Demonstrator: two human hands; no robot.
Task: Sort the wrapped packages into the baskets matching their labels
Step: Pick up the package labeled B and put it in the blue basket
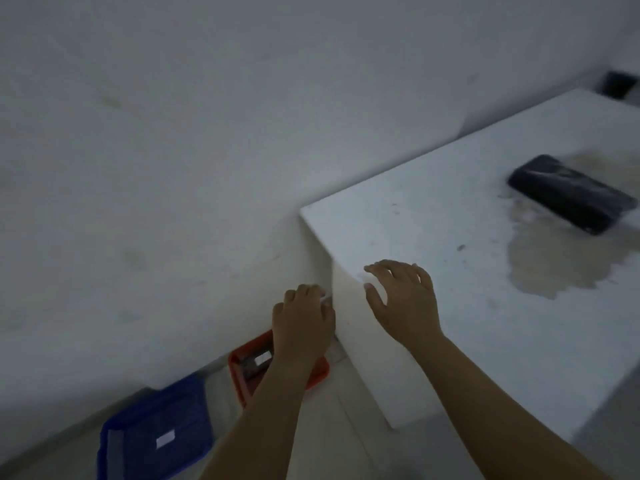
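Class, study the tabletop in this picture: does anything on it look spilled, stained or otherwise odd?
Yes. A brownish patch spreads over the right side of the white table, like a spill or stain. The black wrapped package lies partly on it.

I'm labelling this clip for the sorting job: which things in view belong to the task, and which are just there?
Part of the job:
- black wrapped package on the table
- red basket, with a dark labelled package inside
- blue basket, white label showing
- left hand and right hand, both empty

Just there:
- white table
- brownish stain
- dark object at the far corner, too blurred to identify
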